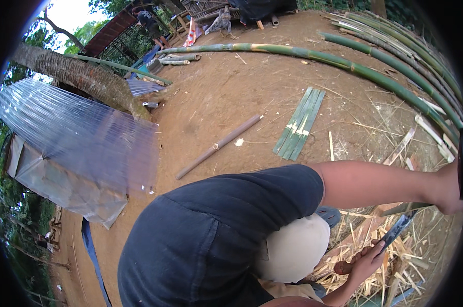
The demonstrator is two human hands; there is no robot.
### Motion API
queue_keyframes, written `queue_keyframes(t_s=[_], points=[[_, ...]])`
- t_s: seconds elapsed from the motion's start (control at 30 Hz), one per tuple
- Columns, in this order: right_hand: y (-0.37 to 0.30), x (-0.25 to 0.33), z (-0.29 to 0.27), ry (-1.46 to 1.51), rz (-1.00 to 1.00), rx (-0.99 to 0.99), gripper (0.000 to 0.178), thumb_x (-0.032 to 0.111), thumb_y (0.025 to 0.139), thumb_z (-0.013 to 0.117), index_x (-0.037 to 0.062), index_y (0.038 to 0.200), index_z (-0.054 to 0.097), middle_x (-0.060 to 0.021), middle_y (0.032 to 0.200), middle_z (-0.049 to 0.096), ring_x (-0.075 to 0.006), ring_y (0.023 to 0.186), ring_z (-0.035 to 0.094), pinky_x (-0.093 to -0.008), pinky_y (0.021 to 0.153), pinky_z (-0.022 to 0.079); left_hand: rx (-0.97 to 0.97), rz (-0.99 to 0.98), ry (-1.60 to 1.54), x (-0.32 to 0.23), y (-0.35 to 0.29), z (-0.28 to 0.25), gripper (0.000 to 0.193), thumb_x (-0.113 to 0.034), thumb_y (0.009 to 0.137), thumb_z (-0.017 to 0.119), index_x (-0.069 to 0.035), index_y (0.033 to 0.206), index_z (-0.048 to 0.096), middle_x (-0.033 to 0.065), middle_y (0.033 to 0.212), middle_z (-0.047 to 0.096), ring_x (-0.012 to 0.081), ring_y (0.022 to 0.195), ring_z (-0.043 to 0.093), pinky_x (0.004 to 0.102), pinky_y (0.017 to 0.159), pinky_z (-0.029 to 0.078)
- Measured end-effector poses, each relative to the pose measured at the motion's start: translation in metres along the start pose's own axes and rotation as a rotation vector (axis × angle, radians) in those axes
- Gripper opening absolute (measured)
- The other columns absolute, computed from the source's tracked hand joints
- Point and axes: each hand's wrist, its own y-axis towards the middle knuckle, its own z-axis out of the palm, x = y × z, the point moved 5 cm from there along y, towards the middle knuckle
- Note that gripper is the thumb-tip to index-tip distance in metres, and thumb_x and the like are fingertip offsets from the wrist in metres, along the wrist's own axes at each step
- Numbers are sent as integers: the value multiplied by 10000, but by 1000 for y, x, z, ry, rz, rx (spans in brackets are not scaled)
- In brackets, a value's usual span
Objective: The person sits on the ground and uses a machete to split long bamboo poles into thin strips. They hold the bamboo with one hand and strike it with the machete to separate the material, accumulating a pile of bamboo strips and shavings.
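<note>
My left arm reaches across to the right edge. Its hand [450, 189] is closed at the end of a green bamboo strip [406, 207]; the fingers are partly cut off by the dark rim. Lower down, my right hand [367, 262] grips a large knife by its rounded brown wooden handle [342, 267]. The knife's dark blade [394, 231] slants up and right, its tip close to the bamboo strip; whether they touch I cannot tell. Pale bamboo shavings [398, 261] lie heaped beneath both hands. My bent knee in light trousers [295, 248] is beside them.
Flat green bamboo slats [299, 125] lie side by side on the dirt, near a brown pole [218, 146]. Long green bamboo poles [313, 55] stretch across the far side. Clear corrugated sheets [88, 133] lean at left by a trunk [83, 77]. Far back are a person [148, 23] and a chicken [222, 21].
</note>
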Motion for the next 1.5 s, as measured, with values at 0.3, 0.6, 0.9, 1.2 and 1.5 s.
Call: queue_keyframes(t_s=[0.3, 0.6, 0.9, 1.2, 1.5], points=[[7, 27, -21, -66, -478, -257, 378, 301, 1058, 401, -39, 1042, 565, -35, 682, 443, -77, 529, 421, -211, 465, 344, -87, 72, 94, -1, -19, 12, 50, -39, 869, 522, -13, 907, 505, 139, 791, 548, 188, 699, 546, 374, 572, 430], [32, -29, -9, -179, -85, 13, 406, 382, 1035, 446, 13, 880, 512, 19, 536, 361, -72, 380, 312, -253, 350, 249, -114, -84, 95, 32, -33, 29, 212, 2, 804, 574, -29, 990, 476, 130, 817, 512, 246, 678, 501, 375, 600, 435], [-11, 50, -27, 35, -391, -299, 348, 330, 1043, 449, 8, 1028, 581, -8, 586, 450, -64, 457, 409, -208, 412, 319, -109, -56, 88, 38, -26, 32, 180, -2, 800, 579, -25, 950, 482, 133, 802, 513, 252, 677, 509, 381, 603, 436], [43, -28, -10, -670, -453, -116, 389, 329, 1046, 401, -17, 942, 546, -78, 613, 472, -189, 524, 506, -350, 471, 428, -103, -55, 79, 34, -25, 35, 150, -6, 796, 584, -21, 911, 488, 136, 787, 513, 258, 676, 517, 386, 606, 438], [25, -22, -11, -48, 0, 4, 353, 389, 1029, 457, 53, 935, 515, 19, 569, 369, -62, 403, 359, -226, 340, 282, -111, -59, 85, 38, -23, 32, 124, -10, 792, 589, -16, 871, 494, 139, 772, 514, 263, 675, 525, 392, 609, 440]])
